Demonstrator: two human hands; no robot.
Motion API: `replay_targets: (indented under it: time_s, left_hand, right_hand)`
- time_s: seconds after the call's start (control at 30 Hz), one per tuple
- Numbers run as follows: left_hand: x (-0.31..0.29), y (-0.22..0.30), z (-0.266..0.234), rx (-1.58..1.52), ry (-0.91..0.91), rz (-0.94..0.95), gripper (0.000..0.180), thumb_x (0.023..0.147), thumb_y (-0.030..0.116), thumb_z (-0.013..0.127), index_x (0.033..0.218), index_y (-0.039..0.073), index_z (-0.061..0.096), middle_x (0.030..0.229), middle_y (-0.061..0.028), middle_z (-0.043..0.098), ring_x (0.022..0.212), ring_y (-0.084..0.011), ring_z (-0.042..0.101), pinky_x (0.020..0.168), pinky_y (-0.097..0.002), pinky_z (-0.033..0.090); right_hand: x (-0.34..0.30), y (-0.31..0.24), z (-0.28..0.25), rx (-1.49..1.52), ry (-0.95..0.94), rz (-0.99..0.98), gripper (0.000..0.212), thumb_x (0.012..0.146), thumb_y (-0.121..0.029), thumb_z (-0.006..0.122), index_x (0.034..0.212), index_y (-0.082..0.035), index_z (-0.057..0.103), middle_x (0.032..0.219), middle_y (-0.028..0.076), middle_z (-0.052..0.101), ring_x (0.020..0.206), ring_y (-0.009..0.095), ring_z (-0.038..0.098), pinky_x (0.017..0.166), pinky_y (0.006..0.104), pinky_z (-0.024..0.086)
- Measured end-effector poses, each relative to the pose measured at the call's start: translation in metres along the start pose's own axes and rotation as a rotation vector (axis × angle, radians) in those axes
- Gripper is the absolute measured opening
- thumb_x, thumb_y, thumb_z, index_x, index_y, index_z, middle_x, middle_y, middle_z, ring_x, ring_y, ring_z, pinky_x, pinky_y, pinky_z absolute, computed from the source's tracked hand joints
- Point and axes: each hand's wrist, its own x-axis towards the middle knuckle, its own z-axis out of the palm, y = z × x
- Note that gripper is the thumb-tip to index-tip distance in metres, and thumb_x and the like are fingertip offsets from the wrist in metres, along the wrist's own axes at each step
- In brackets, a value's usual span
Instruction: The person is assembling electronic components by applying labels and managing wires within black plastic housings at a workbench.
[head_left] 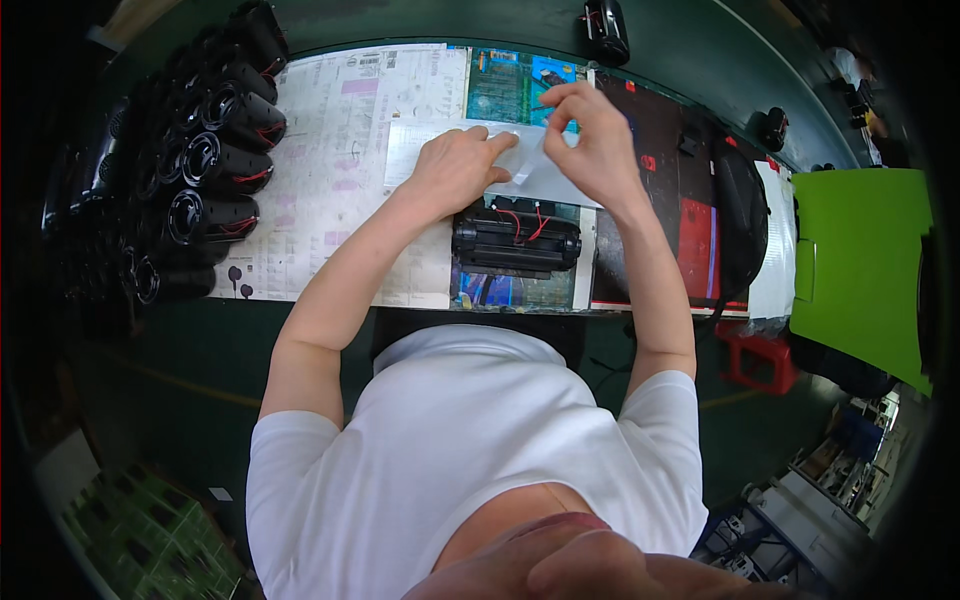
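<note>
A pale translucent sheet [402, 158] lies across the bench in front of me. My left hand [458, 172] rests on it, index finger and thumb stretched apart and pressing it down. Over the right part of the sheet, my right hand [598, 145] is closed in a pinch. From its thumb a narrow clear strip [527, 165] slants down toward my left fingertips; its far end is hard to make out. Nearer to me, just below the sheet, sits a black plastic housing [515, 245] with thin red wires and small white connectors on top.
Many black cylindrical housings [215, 160] with red wires are stacked at the left. Printed paper [330, 200] covers the bench's left half. To the right lie a black bag [742, 215] and a green panel [860, 265]. Another black device [606, 30] stands beyond the far edge. A red stool [757, 362] is below.
</note>
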Motion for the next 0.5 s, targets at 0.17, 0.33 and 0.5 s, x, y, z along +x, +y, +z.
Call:
replay_targets:
  time_s: [0.17,0.33,0.5]
  left_hand:
    - [-0.009,-0.02,-0.008,-0.359,-0.007,-0.061,0.042,0.096,0.025,0.08,0.132,0.006,0.07,0.107,-0.009,0.073,0.093,-0.0222,0.07,0.084,-0.0374,0.056]
    - [-0.026,-0.022,-0.009,-1.096,-0.006,-0.235,0.032,0.099,0.022,0.08,0.123,0.003,0.072,0.097,0.0028,0.066,0.086,-0.0055,0.057,0.08,-0.0237,0.047]
    - [-0.027,-0.017,0.0,-1.226,0.116,-0.275,0.016,0.102,0.021,0.078,0.106,0.006,0.074,0.085,0.0054,0.065,0.078,-0.0053,0.056,0.074,-0.023,0.045]
  right_hand:
    - [-0.005,-0.003,-0.013,0.134,0.199,0.146,0.007,0.086,-0.007,0.075,0.086,0.0,0.073,0.117,0.013,0.078,0.105,0.028,0.076,0.091,0.0397,0.058]
    - [-0.015,-0.006,0.0,0.306,0.223,0.252,0.008,0.089,-0.006,0.075,0.092,0.001,0.076,0.117,0.011,0.078,0.102,0.017,0.073,0.091,0.0323,0.057]
    - [-0.021,-0.013,0.007,0.404,0.262,0.291,0.008,0.089,-0.007,0.075,0.092,0.001,0.076,0.114,0.01,0.079,0.1,0.019,0.074,0.092,0.033,0.058]
